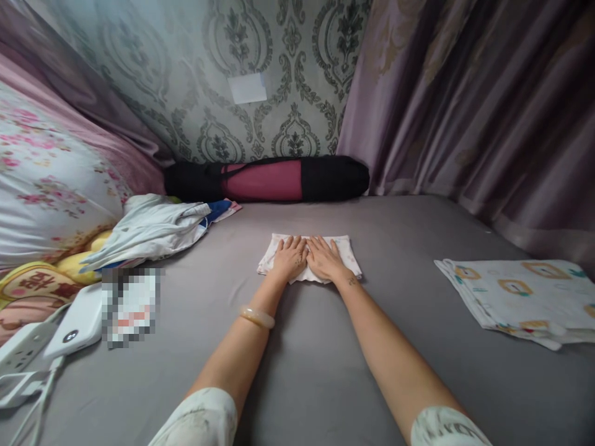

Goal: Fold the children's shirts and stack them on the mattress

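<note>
A small folded white cloth [344,251] with a faint print lies on the grey bed sheet [311,353], straight ahead of me. My left hand [291,257] rests flat on its left half, fingers stretched out and pointing away from me. Beside it my right hand [322,256] presses flat on the right half, fingers also extended. The two hands nearly meet at the cloth's middle and cover much of it. Whether the cloth is a garment or a towel I cannot tell. A pale bangle [257,317] circles my left forearm.
A folded printed cloth [515,291] lies at the right. On the left are piled clothes [153,226], a floral pillow [51,179], a white power bank [77,322], a power strip [25,347] and a pixelated patch. A black and red long bag [264,179] lies along the wall.
</note>
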{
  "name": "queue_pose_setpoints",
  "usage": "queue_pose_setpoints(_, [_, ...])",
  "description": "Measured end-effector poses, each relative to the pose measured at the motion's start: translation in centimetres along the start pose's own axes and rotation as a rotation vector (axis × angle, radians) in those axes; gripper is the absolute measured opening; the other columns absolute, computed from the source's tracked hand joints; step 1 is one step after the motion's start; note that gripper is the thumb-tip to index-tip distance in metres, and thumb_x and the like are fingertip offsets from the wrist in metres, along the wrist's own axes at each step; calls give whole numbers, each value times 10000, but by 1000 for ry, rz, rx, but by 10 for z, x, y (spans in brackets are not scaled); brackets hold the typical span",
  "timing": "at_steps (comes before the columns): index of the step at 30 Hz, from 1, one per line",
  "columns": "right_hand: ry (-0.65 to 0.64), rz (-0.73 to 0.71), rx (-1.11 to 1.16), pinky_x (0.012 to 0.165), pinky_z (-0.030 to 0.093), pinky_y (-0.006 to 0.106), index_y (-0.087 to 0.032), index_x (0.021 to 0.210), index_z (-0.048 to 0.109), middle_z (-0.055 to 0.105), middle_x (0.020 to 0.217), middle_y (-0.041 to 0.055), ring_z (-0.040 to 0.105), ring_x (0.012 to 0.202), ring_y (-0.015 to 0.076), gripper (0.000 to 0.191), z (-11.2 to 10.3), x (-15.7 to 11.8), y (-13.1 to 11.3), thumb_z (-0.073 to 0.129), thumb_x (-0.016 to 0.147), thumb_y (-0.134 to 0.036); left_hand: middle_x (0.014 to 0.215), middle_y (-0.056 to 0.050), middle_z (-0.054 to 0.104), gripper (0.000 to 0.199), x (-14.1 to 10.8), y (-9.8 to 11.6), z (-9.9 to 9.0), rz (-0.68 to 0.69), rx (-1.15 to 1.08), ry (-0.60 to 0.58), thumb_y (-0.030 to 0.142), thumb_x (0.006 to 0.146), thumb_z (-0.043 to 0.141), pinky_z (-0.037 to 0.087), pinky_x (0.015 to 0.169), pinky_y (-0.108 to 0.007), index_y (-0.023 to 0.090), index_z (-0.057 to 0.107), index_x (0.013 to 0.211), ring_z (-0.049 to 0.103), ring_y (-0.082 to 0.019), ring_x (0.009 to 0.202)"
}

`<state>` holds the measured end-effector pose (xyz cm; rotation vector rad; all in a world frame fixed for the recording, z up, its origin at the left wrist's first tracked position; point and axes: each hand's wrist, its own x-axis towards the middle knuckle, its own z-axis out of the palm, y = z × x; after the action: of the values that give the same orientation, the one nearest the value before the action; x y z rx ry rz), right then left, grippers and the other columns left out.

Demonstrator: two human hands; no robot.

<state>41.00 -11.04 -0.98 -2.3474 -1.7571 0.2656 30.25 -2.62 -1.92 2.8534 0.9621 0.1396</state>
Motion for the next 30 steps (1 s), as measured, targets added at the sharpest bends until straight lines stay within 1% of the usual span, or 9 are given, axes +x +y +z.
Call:
queue_pose_setpoints(4, [-34, 6, 8, 1190, 75, 499, -133, 1526, 292, 256, 1594, 65, 183, 1472, 232, 592, -3, 0, 1, 238, 953, -271, 1537, -111, 382, 510, 1, -1, 0, 6, -22, 7, 340, 993, 261, 209, 1162, -530, 191, 404, 1459, 306, -292, 1433])
queue_pose_setpoints(6, [-11, 15, 12, 1187, 75, 510, -138, 1519, 307, 260, 1593, 71, 174, 1474, 233, 581, -4, 0, 1, 238, 957, -270, 1534, -119, 385, 506, 1, -1, -1, 5, -34, 32, 328, 989, 268, 201, 1160, -548, 186, 405, 1455, 295, -294, 1438])
queue_pose_setpoints(10, [50, 26, -5, 1178, 59, 547, -123, 1506, 331, 252, 1594, 86, 138, 1481, 247, 570, -3, 0, -1, 233, 965, -276, 1535, -134, 377, 517, 1, 0, -2, -15, -31, 108, 318, 991, 249, 132, 1169, -581, 151, 402, 1456, 249, -300, 1456])
queue_pose_setpoints(14, [24, 26, -11, 1177, 80, 545, -143, 1507, 336, 285, 1583, 75, 192, 1466, 259, 565, 1, 0, -2, 227, 970, -277, 1538, -128, 374, 521, 2, -2, 3, -19, -41, 44, 347, 993, 248, 157, 1163, -582, 173, 406, 1458, 272, -307, 1446])
queue_pose_setpoints(16, [26, 31, -18, 1175, 87, 543, -159, 1508, 336, 284, 1585, 67, 201, 1463, 260, 559, 2, 1, -2, 227, 974, -284, 1544, -121, 367, 520, 3, -3, 6, -26, -38, 32, 352, 990, 253, 162, 1161, -580, 189, 401, 1462, 273, -307, 1446])
queue_pose_setpoints(22, [13, 25, -13, 1176, 100, 521, -192, 1513, 329, 262, 1594, 66, 185, 1469, 251, 548, -1, -2, 0, 248, 981, -295, 1535, -124, 381, 516, 3, -5, 6, -17, -31, 37, 346, 987, 256, 171, 1159, -572, 195, 409, 1456, 289, -309, 1438])
queue_pose_setpoints(25, [56, 26, -23, 1175, 78, 533, -197, 1509, 339, 238, 1602, 75, 155, 1477, 259, 543, -1, -4, 2, 272, 980, -299, 1524, -150, 391, 532, 0, -6, 2, -57, -9, 98, 370, 994, 231, 150, 1159, -588, 168, 416, 1450, 283, -318, 1438])
queue_pose_setpoints(27, [66, 36, -28, 1172, 68, 551, -191, 1505, 349, 251, 1597, 83, 151, 1477, 270, 542, 1, -4, 3, 276, 981, -307, 1521, -168, 388, 550, -2, -8, 1, -96, 12, 129, 388, 997, 216, 136, 1161, -591, 140, 422, 1443, 270, -328, 1441])
queue_pose_setpoints(30, [51, 56, -25, 1172, 79, 552, -197, 1502, 355, 285, 1585, 80, 186, 1467, 275, 541, 4, -3, 4, 263, 985, -323, 1531, -173, 367, 558, -3, -11, 1, -126, 9, 89, 398, 997, 215, 168, 1153, -593, 129, 416, 1443, 270, -340, 1438])
